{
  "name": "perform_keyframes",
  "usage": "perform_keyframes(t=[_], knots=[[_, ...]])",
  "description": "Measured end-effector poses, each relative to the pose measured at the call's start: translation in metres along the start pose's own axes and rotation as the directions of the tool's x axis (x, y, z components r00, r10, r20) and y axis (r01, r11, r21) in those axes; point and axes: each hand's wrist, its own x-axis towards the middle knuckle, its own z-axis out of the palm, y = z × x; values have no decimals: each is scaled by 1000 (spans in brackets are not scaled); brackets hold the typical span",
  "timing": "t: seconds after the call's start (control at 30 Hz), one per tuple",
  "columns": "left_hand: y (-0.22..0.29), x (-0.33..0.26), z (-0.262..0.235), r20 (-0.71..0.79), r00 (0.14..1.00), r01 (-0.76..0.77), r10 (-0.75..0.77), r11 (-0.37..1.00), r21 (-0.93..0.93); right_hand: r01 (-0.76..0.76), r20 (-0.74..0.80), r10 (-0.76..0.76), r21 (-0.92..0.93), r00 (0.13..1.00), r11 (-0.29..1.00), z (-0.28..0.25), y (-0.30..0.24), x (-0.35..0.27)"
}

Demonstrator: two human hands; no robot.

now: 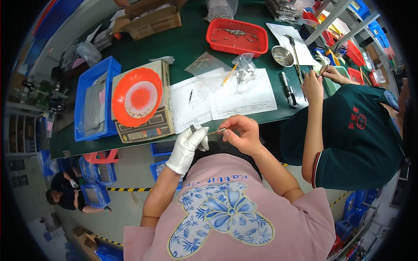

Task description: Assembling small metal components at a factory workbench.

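Note:
My left hand (pixel 188 147), in a white glove, is closed around a thin tool; its dark end (pixel 192 128) pokes out above the glove. From the glove a slim shaft (pixel 212 132) runs across toward my right hand (pixel 242 134). That hand is bare, and its thumb and fingers pinch a small shiny metal cylinder (pixel 221 130). The shaft reaches up to the cylinder, but whether it goes inside is too small to tell. Both hands are just off the table's near edge, below the printed drawings (pixel 244 98).
A scale (pixel 146 131) carries an orange-red dish (pixel 117 102), beside a blue bin (pixel 78 108). A red tray (pixel 213 48) of small metal parts, a metal bowl (pixel 283 56) and plastic bags (pixel 204 63) lie on the green table (pixel 187 43). At right a co-worker (pixel 357 135) handles a part.

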Motion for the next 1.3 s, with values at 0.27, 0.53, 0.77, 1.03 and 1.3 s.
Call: perform_keyframes(t=[0.27, 0.53, 0.77, 1.03, 1.3], knots=[[4, 0, -1, 7, 1000, 20, -21, 997, 68, 407, 186, -371, -577, 910, 708, -3, -10, 3], [11, 1, -1, 58, 996, 52, -61, 987, 154, 182, 205, -85, -522, 975, 833, -2, -6, -3], [7, 0, -4, 22, 994, 102, -106, 985, 142, 319, 288, -159, -685, 944, 655, 2, -9, -9], [1, -4, -8, 58, 985, 159, -161, 987, 36, 457, 333, -315, -699, 889, 550, 3, -5, -9], [2, -8, -4, 16, 999, 38, -41, 984, 172, -195, 240, 252, -240, 937, 951, 4, 0, -20]])
